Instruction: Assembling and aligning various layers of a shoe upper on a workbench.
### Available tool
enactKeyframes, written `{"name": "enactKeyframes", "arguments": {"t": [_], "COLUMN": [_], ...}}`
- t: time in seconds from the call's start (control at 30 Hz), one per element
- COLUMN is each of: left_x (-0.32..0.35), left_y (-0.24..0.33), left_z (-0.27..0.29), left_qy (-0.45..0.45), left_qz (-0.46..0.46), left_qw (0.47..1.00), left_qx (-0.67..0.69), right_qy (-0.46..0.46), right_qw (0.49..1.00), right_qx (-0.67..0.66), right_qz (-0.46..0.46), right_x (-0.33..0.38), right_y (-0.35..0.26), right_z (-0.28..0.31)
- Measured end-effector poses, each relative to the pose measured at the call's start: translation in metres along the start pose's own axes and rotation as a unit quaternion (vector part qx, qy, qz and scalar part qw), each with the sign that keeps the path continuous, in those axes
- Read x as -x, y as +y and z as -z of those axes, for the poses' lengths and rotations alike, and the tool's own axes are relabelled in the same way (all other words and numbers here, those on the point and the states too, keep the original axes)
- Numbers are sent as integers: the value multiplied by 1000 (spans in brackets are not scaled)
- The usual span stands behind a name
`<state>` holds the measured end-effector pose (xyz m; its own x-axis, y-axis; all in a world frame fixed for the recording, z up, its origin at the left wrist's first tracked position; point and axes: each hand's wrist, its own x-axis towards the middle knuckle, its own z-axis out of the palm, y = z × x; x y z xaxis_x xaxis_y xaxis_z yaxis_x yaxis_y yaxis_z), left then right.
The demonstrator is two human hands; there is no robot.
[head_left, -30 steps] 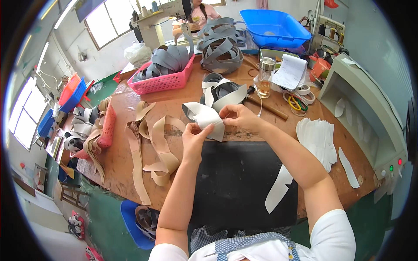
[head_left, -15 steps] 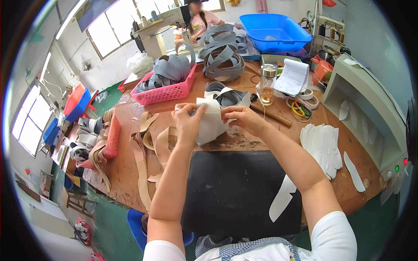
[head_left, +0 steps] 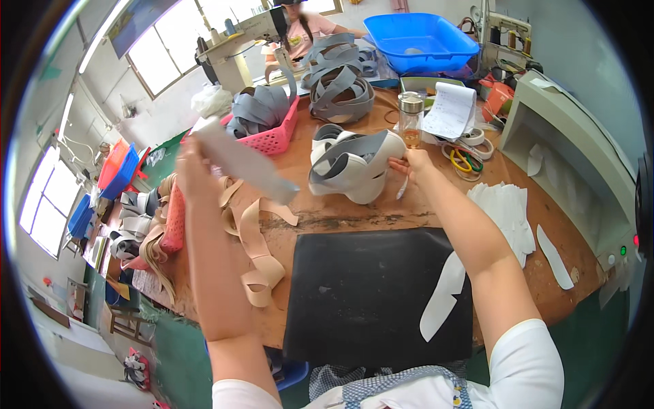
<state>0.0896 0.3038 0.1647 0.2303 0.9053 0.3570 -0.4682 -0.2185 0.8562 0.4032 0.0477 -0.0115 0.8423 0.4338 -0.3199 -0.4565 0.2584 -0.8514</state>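
Observation:
My left hand, smeared by motion, is raised at the left and closed on one end of a pale grey strip. The strip slants down to the right over the table. Right of centre, a bundle of looped grey and white strips stands on the table. My right hand is at the bundle's right edge, fingers pointing toward it. A slim white piece juts out below those fingers and seems held there; its kind is unclear.
A black mat lies in front, with a white cut piece on it. Beige strips curl to its left. White pieces are piled right, near a grey machine. Behind stand a glass bottle, pink basket and blue tub.
My left hand has swung left and up with the strip, away from the bundle. My right hand has shifted right and slightly up. More of the looped bundle now shows.

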Motion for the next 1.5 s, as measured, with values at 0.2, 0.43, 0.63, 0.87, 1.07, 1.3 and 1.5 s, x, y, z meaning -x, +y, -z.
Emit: {"name": "enactKeyframes", "arguments": {"t": [0.2, 0.43, 0.63, 0.87, 1.07, 1.3, 1.5], "left_x": [37, 248, 319, 328, 351, 387, 410], "left_y": [27, -24, -24, -4, 4, -3, -2], "left_z": [-19, 27, 29, 11, -7, -35, -85], "left_qy": [-176, -533, -570, -483, -433, -549, -564], "left_qz": [-65, -118, -157, -172, -207, -141, -34], "left_qw": [970, 744, 701, 728, 782, 779, 813], "left_qx": [-156, -386, -398, -454, -397, -268, -138], "right_qy": [13, 7, 269, 307, 219, 332, 112], "right_qw": [999, 814, 682, 588, 490, 484, 873], "right_qx": [51, 399, 556, 735, 831, 744, 396], "right_qz": [-7, 422, 392, 136, 146, 318, 263], "right_x": [6, 102, 215, 271, 261, 280, 349], "right_y": [-3, 20, -35, -67, -70, -94, -68], "right_z": [66, 91, 311, 420, 416, 379, 239]}}
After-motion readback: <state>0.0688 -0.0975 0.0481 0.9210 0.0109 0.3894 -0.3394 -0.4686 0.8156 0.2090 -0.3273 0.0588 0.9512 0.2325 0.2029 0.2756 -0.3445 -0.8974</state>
